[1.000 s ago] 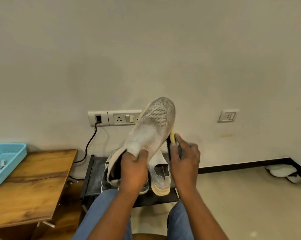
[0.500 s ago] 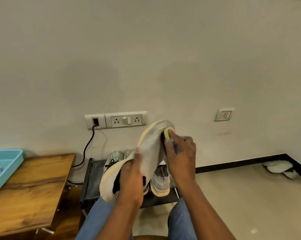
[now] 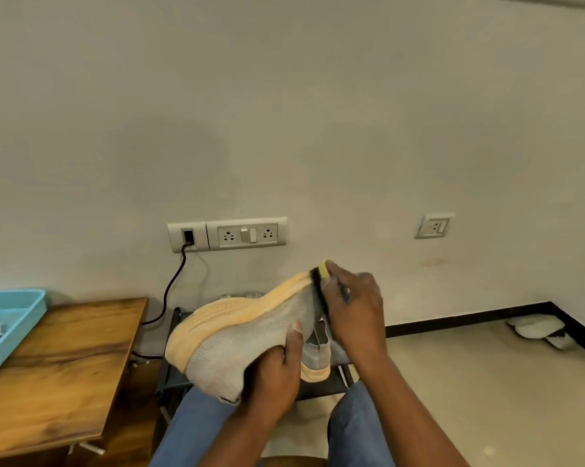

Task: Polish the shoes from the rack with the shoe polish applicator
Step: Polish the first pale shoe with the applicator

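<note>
Rolled sole-up since earlier, shoe [image 3: 250, 335] gripped by left hand [image 3: 274, 382]; right hand [image 3: 355, 311] pinches applicator [image 3: 321, 274] (at toe edge).

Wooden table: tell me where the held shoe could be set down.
The wooden table is bare right of the blue tray, out to its right edge. The rack below the shoe looks crowded with another shoe.

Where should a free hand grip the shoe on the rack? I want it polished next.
Grip the shoe on the rack at its open collar, coming from above and the near side: the opening faces up, while the held shoe and both hands cover its far part.
</note>
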